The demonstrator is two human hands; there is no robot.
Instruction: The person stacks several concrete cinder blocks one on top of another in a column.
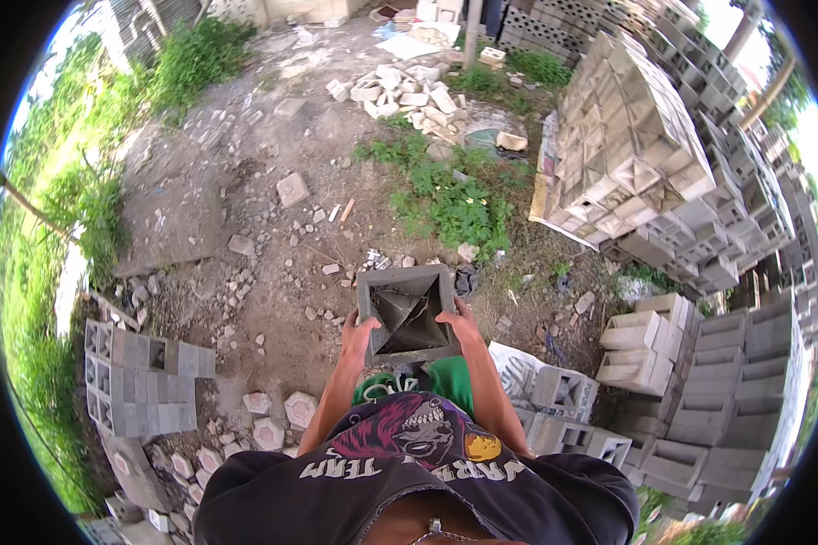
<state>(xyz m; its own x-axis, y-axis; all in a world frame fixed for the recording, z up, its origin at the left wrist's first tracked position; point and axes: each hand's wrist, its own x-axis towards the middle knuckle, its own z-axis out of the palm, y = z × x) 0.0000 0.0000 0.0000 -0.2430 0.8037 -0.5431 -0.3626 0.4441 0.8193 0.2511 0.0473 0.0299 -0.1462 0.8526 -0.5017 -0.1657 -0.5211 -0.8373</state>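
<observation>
A square grey concrete block [370, 289] with an X-shaped partition inside is held in front of my body, its opening facing up toward me. My left hand [359, 335] grips its left side, the thumb over the rim. On the opposite side my right hand [462, 325] clasps the block, thumb likewise on the edge. The fingers of both hands are partly hidden behind the block's walls. Below it, part of my green shorts [451, 378] shows.
Stacked grey blocks [150, 381] stand at the left. To the right are a tall stack of pale blocks [632, 136], rows of grey blocks [718, 391] and a single block [559, 389] beside a white sack [513, 365]. Ahead lie rubble [409, 95], weeds [454, 204] and loose stones [293, 190].
</observation>
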